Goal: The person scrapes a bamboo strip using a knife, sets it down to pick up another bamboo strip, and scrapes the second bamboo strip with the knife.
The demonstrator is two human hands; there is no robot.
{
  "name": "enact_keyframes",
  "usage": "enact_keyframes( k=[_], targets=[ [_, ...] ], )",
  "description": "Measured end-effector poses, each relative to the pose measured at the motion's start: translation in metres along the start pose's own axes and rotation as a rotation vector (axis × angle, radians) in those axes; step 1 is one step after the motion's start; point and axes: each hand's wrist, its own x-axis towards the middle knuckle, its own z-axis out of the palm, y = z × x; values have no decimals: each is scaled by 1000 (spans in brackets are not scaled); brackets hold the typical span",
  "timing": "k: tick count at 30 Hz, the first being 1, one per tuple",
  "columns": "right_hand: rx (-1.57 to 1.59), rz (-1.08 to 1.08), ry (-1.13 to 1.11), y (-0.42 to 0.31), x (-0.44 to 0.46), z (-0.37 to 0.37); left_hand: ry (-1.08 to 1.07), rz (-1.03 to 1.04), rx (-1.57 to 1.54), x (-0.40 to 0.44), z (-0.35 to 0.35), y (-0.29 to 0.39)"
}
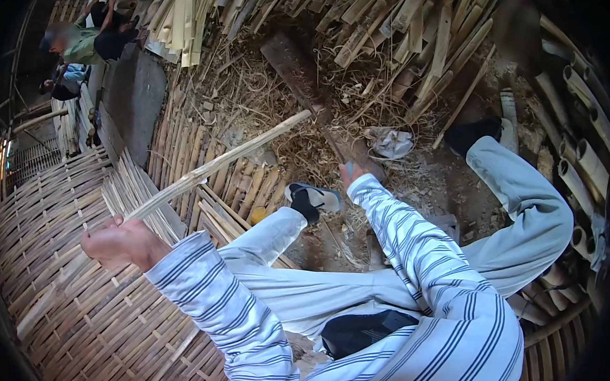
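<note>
My left hand (pixel 124 243) is closed around a long pale bamboo strip (pixel 213 166), which slants up to the right and also runs on behind the hand. The strip's far end lies at a long dark blade (pixel 294 72), seemingly touching it. At the blade's near end is my right hand (pixel 354 172), closed on it and partly hidden by the striped sleeve. Curled shavings surround the blade. Below the left hand spreads a woven bamboo panel (pixel 105 311).
Split bamboo (pixel 437 39) is piled at the top, and round poles (pixel 589 164) at the right. A crumpled plastic bag (pixel 390 142) lies near my right hand. My sandaled foot (pixel 315 198) rests in the middle. Another person (pixel 81 44) sits at the upper left.
</note>
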Motion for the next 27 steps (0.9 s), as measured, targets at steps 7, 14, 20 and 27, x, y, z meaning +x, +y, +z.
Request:
enact_keyframes(
  k=[7,14,20,27],
  targets=[
    [-4,101,-20,12,25,-28,-156,63,-101,10,-18,-1],
    [-152,-56,39,-38,-2,-110,-623,-175,-565,22,-50,1],
    [43,-218,74,-38,-84,-188,-913,-237,-748,17,-75,6],
    [628,-157,-31,-40,-175,-225,-1000,-68,-472,2,-74,21]
  ],
)
